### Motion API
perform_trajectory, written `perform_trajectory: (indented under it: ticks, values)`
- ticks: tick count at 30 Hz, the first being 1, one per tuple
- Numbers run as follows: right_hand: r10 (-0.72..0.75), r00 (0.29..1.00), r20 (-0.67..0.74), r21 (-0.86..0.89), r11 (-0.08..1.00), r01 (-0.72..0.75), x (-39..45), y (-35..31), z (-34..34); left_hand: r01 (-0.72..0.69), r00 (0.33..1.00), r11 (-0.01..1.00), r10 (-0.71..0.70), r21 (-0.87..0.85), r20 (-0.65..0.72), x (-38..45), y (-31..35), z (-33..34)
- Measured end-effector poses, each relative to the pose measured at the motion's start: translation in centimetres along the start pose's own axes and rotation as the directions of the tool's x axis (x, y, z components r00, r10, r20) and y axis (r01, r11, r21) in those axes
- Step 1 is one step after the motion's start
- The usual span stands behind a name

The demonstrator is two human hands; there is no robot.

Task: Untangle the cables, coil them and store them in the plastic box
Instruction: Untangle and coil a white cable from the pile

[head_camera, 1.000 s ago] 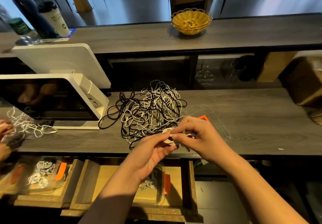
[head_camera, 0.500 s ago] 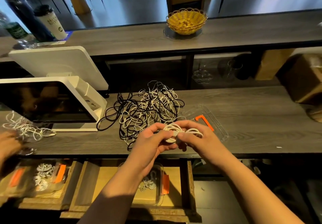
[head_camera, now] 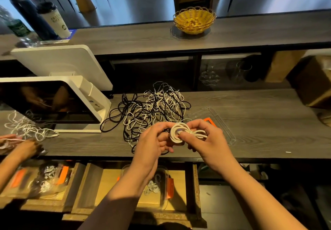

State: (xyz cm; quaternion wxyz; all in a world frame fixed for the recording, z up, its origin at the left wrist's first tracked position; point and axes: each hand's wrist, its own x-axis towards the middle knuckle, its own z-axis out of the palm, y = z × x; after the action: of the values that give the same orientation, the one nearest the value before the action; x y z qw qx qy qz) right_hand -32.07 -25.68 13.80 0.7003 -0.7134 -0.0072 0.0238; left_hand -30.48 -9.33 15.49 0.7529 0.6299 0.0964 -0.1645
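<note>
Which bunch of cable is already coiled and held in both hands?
The small white coil, held between the left hand and right hand. The black-and-white pile behind and the white heap at far left lie tangled on the counter.

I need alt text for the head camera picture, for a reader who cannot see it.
Two bare hands, left hand and right hand, hold a small coiled white cable above a grey wooden counter. Behind lies a tangled pile of black and white cables, beside a clear plastic lid with orange clip.
</note>
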Motion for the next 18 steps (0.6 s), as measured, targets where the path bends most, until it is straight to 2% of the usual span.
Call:
perform_trajectory:
  ticks: [2,5,9,13,18]
  values:
    - [-0.008,0.998,0.057,0.028,1.000,0.006,0.0,-0.1,0.3,0.104,0.994,0.989,-0.101,-0.108,0.039,0.2,-0.6,-0.2]
    - [0.016,0.991,0.132,0.050,0.998,-0.023,0.0,0.1,0.4,0.272,0.953,0.942,-0.236,-0.197,0.188,0.6,-1.0,-0.6]
    - [0.056,0.987,0.152,-0.056,0.997,-0.048,0.2,0.7,0.3,0.341,0.932,0.913,-0.298,-0.223,0.208,1.3,-1.7,-2.1]
    - [0.090,0.988,0.125,-0.140,0.988,-0.073,0.3,1.0,0.7,0.265,0.956,0.958,-0.247,-0.109,0.155,1.3,-2.0,-2.4]
    - [0.132,0.991,-0.007,-0.089,0.987,-0.132,0.4,1.5,1.6,-0.009,0.999,0.987,0.016,0.159,-0.046,0.7,-2.3,-1.2]
